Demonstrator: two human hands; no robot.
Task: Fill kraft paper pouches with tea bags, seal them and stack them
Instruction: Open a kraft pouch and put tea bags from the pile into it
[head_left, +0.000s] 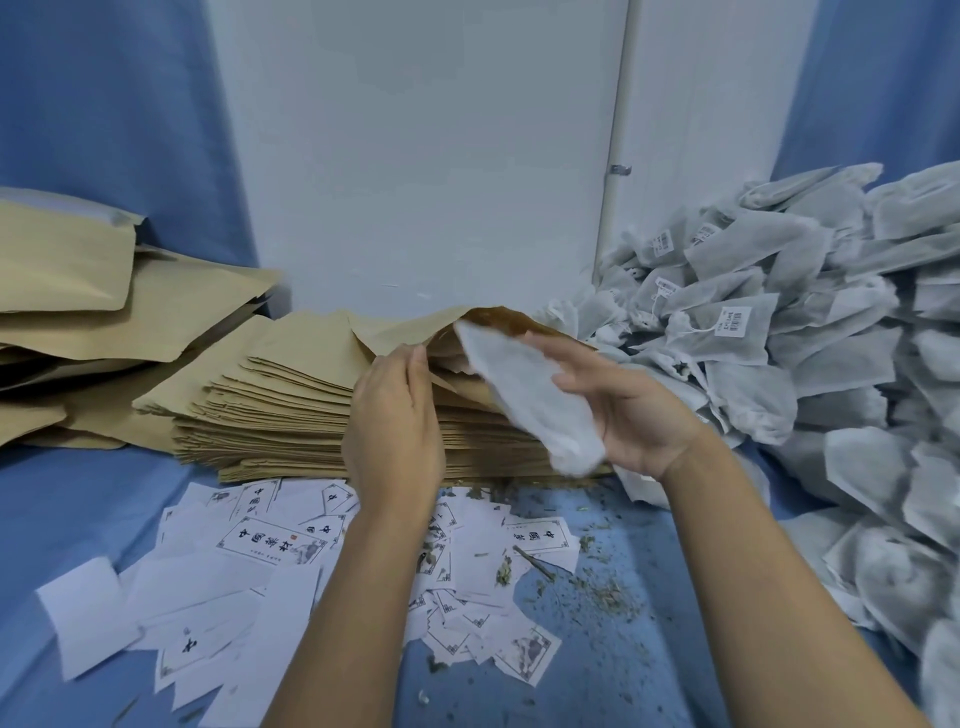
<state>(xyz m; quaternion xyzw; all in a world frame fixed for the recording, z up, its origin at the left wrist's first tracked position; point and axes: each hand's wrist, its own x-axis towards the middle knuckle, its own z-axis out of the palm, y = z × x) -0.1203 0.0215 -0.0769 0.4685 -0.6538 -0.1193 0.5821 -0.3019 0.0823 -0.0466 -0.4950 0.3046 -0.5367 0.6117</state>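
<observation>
My left hand (395, 415) is up at the near lip of the top kraft pouch (405, 332), fingers and thumb pinching the paper edge and lifting it so that the mouth gapes and the darker brown inside shows. My right hand (628, 410) lies palm up just beside it, fingers loosely curled round a white mesh tea bag (524, 395). The bag rests slantwise across my fingers, its upper corner right at the pouch's mouth and its lower end hanging down past the heel of my palm. The pouch I hold lies on top of a thick stack of flat pouches (270, 405) on the blue cloth (78, 483). Left of the stack, fuller pouches (78, 291) are heaped on one another against the blue backdrop. To my right a big pile of tea bags (805, 322) slopes from the wall to the near edge, some with small printed tags on strings. In front of the stack, under my forearms, printed paper labels (270, 540) lie scattered and overlapping, some face down. Crumbs of dried leaf (597, 587) are strewn over the cloth between the labels and the pile.
</observation>
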